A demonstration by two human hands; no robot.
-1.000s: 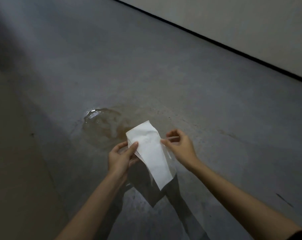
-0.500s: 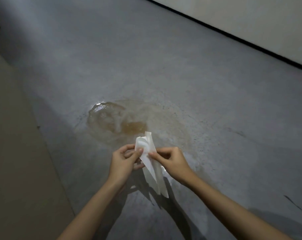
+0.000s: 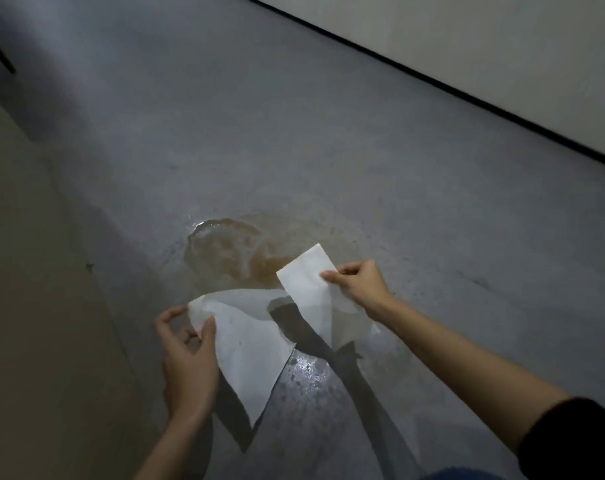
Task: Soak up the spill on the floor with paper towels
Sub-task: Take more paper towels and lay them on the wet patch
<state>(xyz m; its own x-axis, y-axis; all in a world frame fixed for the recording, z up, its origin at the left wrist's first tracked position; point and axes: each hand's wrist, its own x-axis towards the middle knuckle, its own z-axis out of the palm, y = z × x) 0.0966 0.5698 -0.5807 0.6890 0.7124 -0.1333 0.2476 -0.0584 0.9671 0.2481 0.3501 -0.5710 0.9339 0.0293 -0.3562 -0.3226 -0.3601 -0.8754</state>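
Observation:
A brownish spill (image 3: 231, 251) lies on the grey floor (image 3: 294, 133), with a glossy wet puddle at its left part. I hold a white paper towel (image 3: 252, 337) spread out in the air just in front of the spill. My left hand (image 3: 186, 355) pinches its left edge between thumb and fingers. My right hand (image 3: 358, 282) pinches its right edge, where a folded flap sticks up over the spill's near rim. The towel's lower corner hangs down and casts a dark shadow on the floor.
A pale wall (image 3: 484, 53) with a black skirting line (image 3: 432, 84) runs along the far right. A beige surface (image 3: 27, 271) borders the floor on the left. A small wet shine (image 3: 304, 367) shows on the floor under the towel.
My hands have moved apart, left hand left and down, right hand right and up. The bunched towel has been pulled open into a wide sheet.

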